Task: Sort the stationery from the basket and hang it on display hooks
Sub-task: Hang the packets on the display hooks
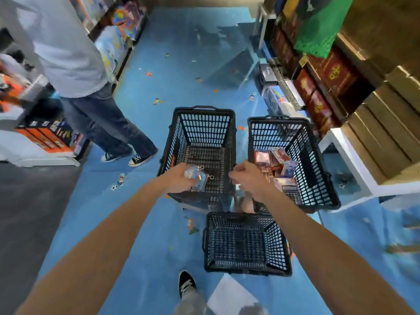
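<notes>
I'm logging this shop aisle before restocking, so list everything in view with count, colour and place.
left basket, right basket, near basket: three, black, on the floor
boxed packets: several, pink and blue, in right basket
clear packets: a few, with metal rings, over left basket
white sheet: one, floor, bottom edge
brown boxes: many, right shelves
other person: one, grey top, blue jeans, left
shoe: one, black and white, bottom
left hand: grips clear packets
right hand: fingers curled, between left and right baskets, grip unclear
</notes>
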{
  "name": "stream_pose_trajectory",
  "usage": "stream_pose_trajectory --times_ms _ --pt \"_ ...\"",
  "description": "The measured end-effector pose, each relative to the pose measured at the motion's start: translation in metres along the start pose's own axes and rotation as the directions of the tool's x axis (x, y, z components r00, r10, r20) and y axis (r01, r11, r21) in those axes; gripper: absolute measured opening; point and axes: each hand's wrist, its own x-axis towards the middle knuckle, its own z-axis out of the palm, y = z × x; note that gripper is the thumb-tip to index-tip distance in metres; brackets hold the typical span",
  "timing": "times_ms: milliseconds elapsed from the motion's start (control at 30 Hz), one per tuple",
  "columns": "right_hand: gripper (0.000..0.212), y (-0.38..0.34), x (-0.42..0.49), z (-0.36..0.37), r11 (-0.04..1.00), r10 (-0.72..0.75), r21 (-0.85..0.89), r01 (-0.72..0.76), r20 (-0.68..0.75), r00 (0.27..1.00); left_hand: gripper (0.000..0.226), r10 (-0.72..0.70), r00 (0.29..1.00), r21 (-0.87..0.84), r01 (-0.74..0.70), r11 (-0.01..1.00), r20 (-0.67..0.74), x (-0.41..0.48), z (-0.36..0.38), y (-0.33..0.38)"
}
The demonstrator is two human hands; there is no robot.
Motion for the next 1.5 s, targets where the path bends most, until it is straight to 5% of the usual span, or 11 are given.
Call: stream_pose_trajectory --times_ms 200,300,433,600,733,800,867,1000,1133,1300,1500 --pt "0.031 0.007 0.059 0.067 0.988 0.155 0.026 -0.155 -0.007 0.988 0.011 -0.054 0.995 -0.077 0.061 0.995 0.087 0.064 -0.034 -0.051" --pt "0.029 0.008 0.085 0.083 0.978 0.203 0.051 -0.201 -0.024 0.979 0.035 -0.045 0.991 -0.109 0.058 0.992 0.123 0.087 -0.03 -0.055" --pt "0.026 0.013 0.118 0.096 0.956 0.288 0.055 -0.288 0.009 0.958 0.014 -0.108 0.984 -0.124 0.126 0.984 0.143 0.12 -0.021 -0.068" --pt "0.025 0.027 0.186 0.119 0.928 0.363 0.066 -0.366 0.045 0.931 0.037 -0.164 0.969 -0.193 0.199 0.961 0.182 0.174 -0.015 -0.076" --pt "0.017 0.051 0.246 0.138 0.912 0.403 0.053 -0.408 0.082 0.912 0.017 -0.254 0.948 -0.199 0.291 0.936 0.19 0.232 -0.001 -0.09" --pt "0.031 0.069 0.273 0.149 0.912 0.409 -0.001 -0.41 0.081 0.909 0.012 -0.283 0.943 -0.198 0.316 0.928 0.176 0.267 0.014 -0.106" --pt "0.029 0.085 0.296 0.158 0.894 0.448 -0.039 -0.447 0.083 0.89 0.029 -0.334 0.929 -0.195 0.361 0.912 0.158 0.305 0.038 -0.134" --pt "0.02 0.114 0.325 0.175 0.865 0.501 -0.011 -0.501 0.066 0.863 0.017 -0.405 0.9 -0.17 0.43 0.887 0.161 0.336 0.066 -0.153" --pt "0.011 0.127 0.336 0.189 0.845 0.53 0.051 -0.532 0.054 0.846 0.067 -0.472 0.86 -0.109 0.497 0.861 0.195 0.37 0.115 -0.208" --pt "0.007 0.129 0.347 0.201 0.861 0.506 0.048 -0.507 0.034 0.862 0.028 -0.528 0.845 -0.176 0.534 0.827 0.087 0.363 0.095 -0.18" --pt "0.026 0.13 0.351 0.215 0.832 0.553 0.038 -0.553 0.017 0.833 0.043 -0.55 0.835 -0.089 0.55 0.83 0.031 0.367 0.1 -0.183"
